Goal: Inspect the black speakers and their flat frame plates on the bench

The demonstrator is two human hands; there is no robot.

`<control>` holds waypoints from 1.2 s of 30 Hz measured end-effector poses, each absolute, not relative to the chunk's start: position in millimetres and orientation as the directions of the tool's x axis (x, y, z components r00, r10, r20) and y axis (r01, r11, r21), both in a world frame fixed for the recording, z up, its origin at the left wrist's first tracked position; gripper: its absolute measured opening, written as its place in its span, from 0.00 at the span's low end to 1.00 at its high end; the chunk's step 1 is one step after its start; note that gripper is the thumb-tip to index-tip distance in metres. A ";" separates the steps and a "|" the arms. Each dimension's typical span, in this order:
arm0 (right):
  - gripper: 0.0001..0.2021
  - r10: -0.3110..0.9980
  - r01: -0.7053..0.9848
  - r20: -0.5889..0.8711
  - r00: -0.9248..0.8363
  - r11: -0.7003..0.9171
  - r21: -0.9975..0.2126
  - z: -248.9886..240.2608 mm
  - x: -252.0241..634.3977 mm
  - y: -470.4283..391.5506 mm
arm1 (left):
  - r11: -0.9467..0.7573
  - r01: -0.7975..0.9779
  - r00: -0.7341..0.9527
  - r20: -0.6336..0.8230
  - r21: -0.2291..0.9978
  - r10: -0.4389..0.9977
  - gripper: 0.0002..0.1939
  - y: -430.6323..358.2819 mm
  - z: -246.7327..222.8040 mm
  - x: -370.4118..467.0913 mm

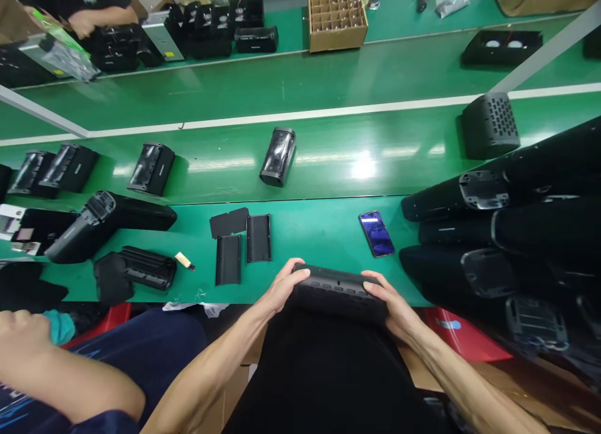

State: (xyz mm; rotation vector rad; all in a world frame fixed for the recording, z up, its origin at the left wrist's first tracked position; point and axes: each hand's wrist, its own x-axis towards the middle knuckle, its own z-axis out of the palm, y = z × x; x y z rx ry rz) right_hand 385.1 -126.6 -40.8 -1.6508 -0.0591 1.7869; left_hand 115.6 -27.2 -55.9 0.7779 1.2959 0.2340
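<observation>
A black speaker housing (335,285) with a row of small slots along its upper edge is held level between my two hands, just in front of the bench's near edge. My left hand (286,284) grips its left end, thumb on top. At the other end my right hand (387,299) is closed around it, thumb also on top. Its lower part blends into my dark clothing, so I cannot make out its underside. On the bench ahead lie two black curved panels (228,260) and a flat black sheet (229,223). A phone (377,233) lies beyond my right hand.
A stack of long black housings (451,227) crowds the right side. Several speakers, one of them shiny (278,156), stand on the green conveyor (211,130). A co-worker's arm (70,371) is at lower left. Another person's hand (83,22) is across the line, near a divided carton (337,41).
</observation>
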 end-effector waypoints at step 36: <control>0.33 0.644 -0.397 -0.675 0.359 -0.549 -0.735 -107.3 435.8 72.3 | 0.622 0.267 -0.358 -0.523 0.736 0.773 0.22 20.8 -85.6 64.0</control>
